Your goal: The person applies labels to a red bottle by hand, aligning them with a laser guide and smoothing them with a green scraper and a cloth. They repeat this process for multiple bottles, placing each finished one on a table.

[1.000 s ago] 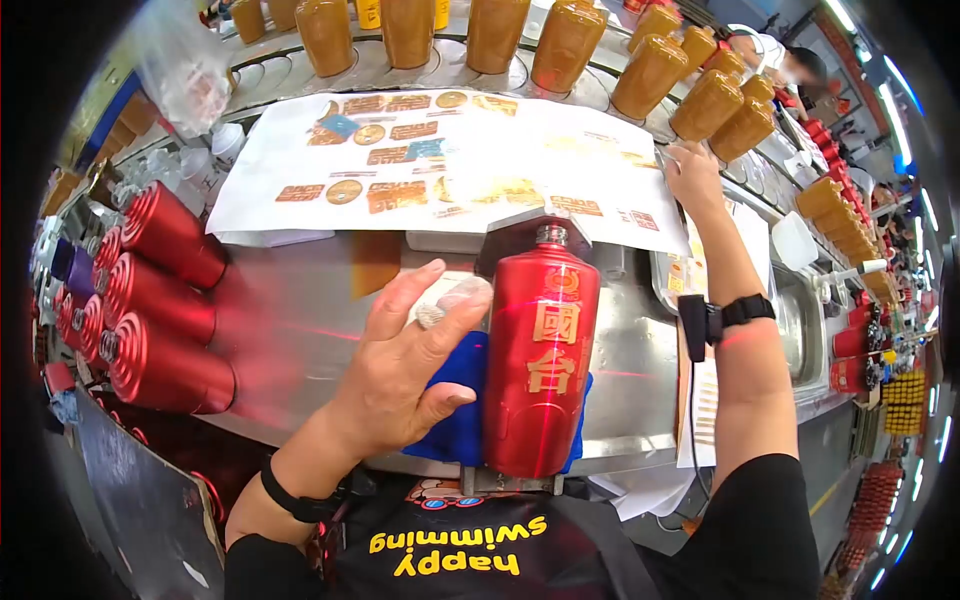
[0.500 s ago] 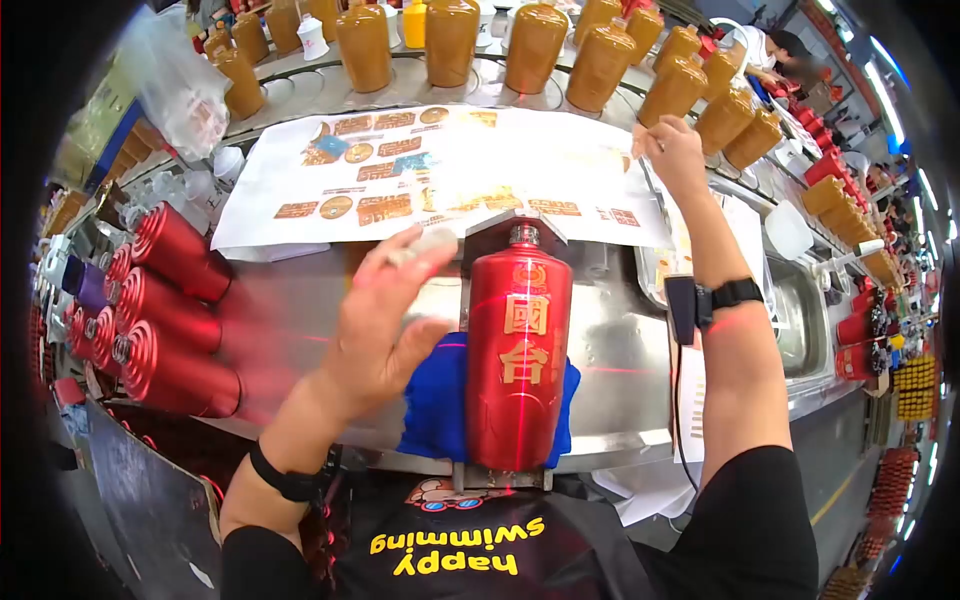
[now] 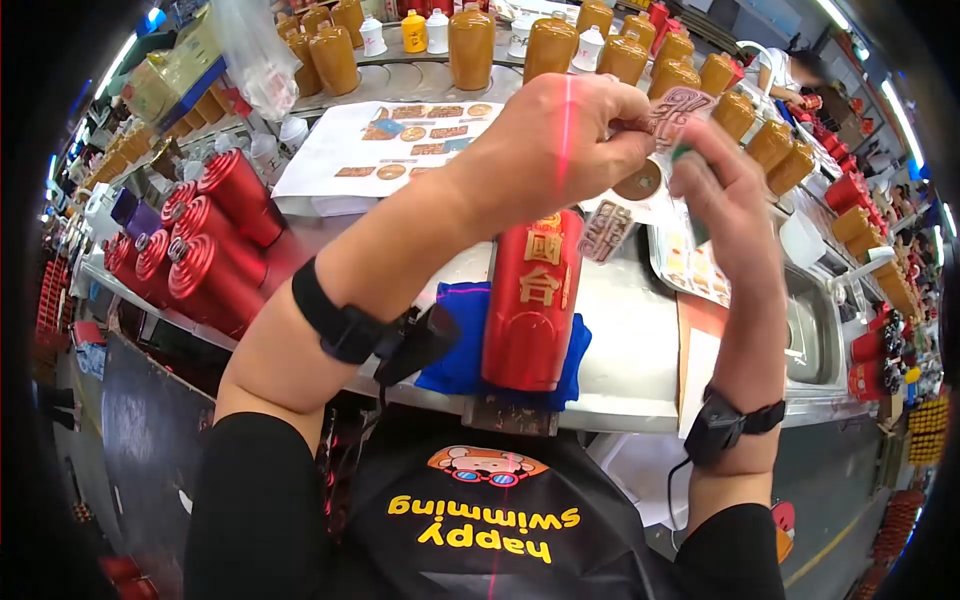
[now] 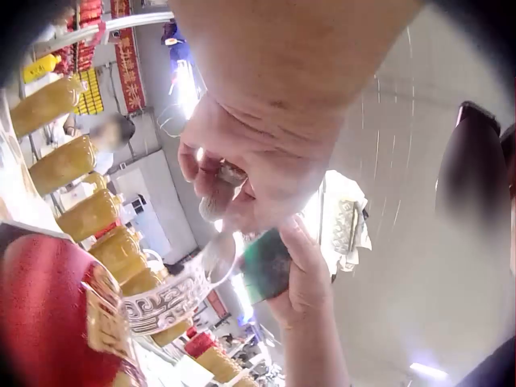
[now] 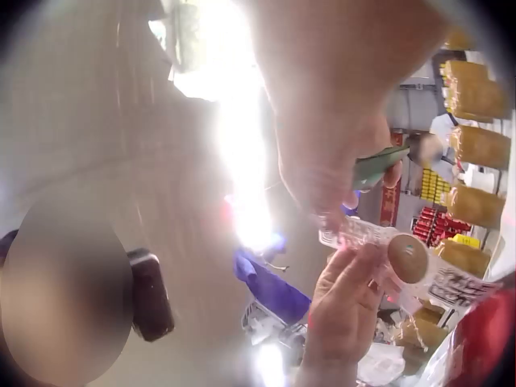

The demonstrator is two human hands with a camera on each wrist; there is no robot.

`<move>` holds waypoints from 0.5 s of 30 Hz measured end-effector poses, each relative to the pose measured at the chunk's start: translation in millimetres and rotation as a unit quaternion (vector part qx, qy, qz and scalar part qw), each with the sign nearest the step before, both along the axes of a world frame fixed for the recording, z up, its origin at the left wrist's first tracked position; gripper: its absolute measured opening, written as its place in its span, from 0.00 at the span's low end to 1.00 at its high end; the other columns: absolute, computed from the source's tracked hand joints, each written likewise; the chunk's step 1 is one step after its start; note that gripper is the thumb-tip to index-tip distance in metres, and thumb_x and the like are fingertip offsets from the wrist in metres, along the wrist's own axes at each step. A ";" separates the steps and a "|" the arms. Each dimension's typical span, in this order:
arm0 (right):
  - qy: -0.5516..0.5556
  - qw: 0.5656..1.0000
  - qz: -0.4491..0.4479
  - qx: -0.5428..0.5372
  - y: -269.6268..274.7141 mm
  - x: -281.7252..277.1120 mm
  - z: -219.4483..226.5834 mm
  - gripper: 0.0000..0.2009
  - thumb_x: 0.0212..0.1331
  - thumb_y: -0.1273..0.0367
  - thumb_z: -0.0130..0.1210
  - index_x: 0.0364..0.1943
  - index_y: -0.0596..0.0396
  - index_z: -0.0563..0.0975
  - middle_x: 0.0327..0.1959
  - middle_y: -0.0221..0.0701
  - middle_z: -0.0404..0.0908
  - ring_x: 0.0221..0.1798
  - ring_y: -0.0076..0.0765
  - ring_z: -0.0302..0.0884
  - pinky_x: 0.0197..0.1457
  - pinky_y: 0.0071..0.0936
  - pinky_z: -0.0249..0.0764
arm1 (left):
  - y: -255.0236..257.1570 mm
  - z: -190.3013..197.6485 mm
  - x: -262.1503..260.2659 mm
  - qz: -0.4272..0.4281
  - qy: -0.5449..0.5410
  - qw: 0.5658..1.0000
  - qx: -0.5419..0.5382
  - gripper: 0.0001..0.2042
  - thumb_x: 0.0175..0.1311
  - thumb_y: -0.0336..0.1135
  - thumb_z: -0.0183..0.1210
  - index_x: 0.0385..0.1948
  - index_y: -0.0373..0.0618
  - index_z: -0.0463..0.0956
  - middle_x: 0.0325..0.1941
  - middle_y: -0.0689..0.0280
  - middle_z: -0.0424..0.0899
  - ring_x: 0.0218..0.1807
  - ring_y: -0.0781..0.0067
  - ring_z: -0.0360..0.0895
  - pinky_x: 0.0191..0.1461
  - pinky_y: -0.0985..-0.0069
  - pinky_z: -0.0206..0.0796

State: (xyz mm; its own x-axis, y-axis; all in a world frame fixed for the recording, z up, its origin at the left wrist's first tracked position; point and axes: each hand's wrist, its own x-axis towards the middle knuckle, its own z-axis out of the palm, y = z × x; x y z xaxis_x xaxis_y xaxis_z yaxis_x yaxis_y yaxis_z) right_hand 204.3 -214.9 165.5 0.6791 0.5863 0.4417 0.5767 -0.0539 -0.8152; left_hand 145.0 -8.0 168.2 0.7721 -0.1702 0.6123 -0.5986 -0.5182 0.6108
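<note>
A flexible decal strip [image 3: 605, 230] with maze-like patterns and a round gold medallion hangs between my two hands, above the neck of a red bottle [image 3: 525, 340]. My left hand [image 3: 560, 140] pinches the strip near its upper part, and one finger wears a pale cover [image 4: 216, 201]. At the strip's upper end the fingertips of my right hand [image 3: 735, 200] grip it, blurred by motion. A flat green piece [image 5: 379, 167] is tucked in that same hand. The bottle lies on a blue cloth [image 3: 455, 340], gold characters facing up, its neck hidden behind the strip and left arm.
Several red bottles [image 3: 225, 260] lie stacked at the left. A white sheet [image 3: 330, 160] printed with decals spreads behind the bottle. Brown bottles [image 3: 470, 50] line the curved conveyor at the back. A tray [image 3: 690, 262] and a sink [image 3: 815, 335] are at the right.
My left hand has risen from beside the bottle, going right to meet the right hand. The right hand has come back from the sheet's edge, and the decal strip now hangs between them.
</note>
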 end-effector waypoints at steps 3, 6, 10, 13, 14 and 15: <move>0.101 0.992 0.072 0.002 -1.3 -39.2 -44.1 0.10 0.62 0.69 0.64 0.43 0.59 0.80 0.49 0.29 0.76 0.49 0.22 0.73 0.49 0.22 0.70 | -4.8 -1.9 -33.5 -0.022 0.062 0.993 -0.101 0.08 0.67 0.32 0.58 0.39 0.35 0.79 0.29 0.70 0.80 0.32 0.84 0.74 0.37 0.82 0.67; 0.120 0.990 0.069 -0.012 -15.2 -70.7 -59.2 0.06 0.61 0.73 0.62 0.38 0.59 0.80 0.46 0.30 0.75 0.43 0.21 0.70 0.43 0.20 0.66 | -4.7 -22.6 -67.2 -0.032 0.109 0.968 -0.224 0.08 0.67 0.33 0.58 0.41 0.38 0.79 0.32 0.69 0.82 0.32 0.84 0.77 0.34 0.84 0.68; 0.118 0.990 0.073 -0.011 -28.0 -108.4 -62.1 0.06 0.63 0.72 0.59 0.31 0.61 0.79 0.52 0.37 0.75 0.44 0.23 0.70 0.45 0.22 0.67 | -3.6 -58.5 -130.6 -0.040 0.280 0.869 -0.406 0.09 0.69 0.35 0.57 0.43 0.39 0.78 0.32 0.69 0.83 0.29 0.84 0.77 0.32 0.85 0.68; 0.180 0.982 0.040 -0.051 -29.0 -117.6 -88.3 0.10 0.67 0.68 0.57 0.30 0.61 0.79 0.59 0.40 0.73 0.52 0.26 0.71 0.52 0.24 0.66 | 3.6 -100.5 -154.1 0.011 0.331 0.853 -0.403 0.09 0.69 0.36 0.56 0.42 0.42 0.79 0.34 0.69 0.84 0.27 0.84 0.77 0.29 0.86 0.65; 0.178 0.982 0.024 -0.055 -27.1 -119.0 -95.5 0.11 0.67 0.68 0.57 0.30 0.61 0.79 0.58 0.40 0.73 0.52 0.25 0.71 0.52 0.23 0.66 | 6.6 -112.5 -156.4 0.028 0.333 0.855 -0.397 0.09 0.69 0.36 0.55 0.42 0.43 0.80 0.35 0.68 0.84 0.27 0.84 0.77 0.28 0.87 0.64; 0.176 0.983 0.009 -0.059 -24.4 -120.9 -100.7 0.11 0.67 0.67 0.57 0.29 0.61 0.79 0.58 0.40 0.73 0.52 0.25 0.71 0.52 0.23 0.67 | 12.0 -121.4 -157.5 0.026 0.328 0.857 -0.396 0.10 0.70 0.37 0.55 0.42 0.42 0.80 0.37 0.69 0.84 0.30 0.84 0.76 0.32 0.86 0.64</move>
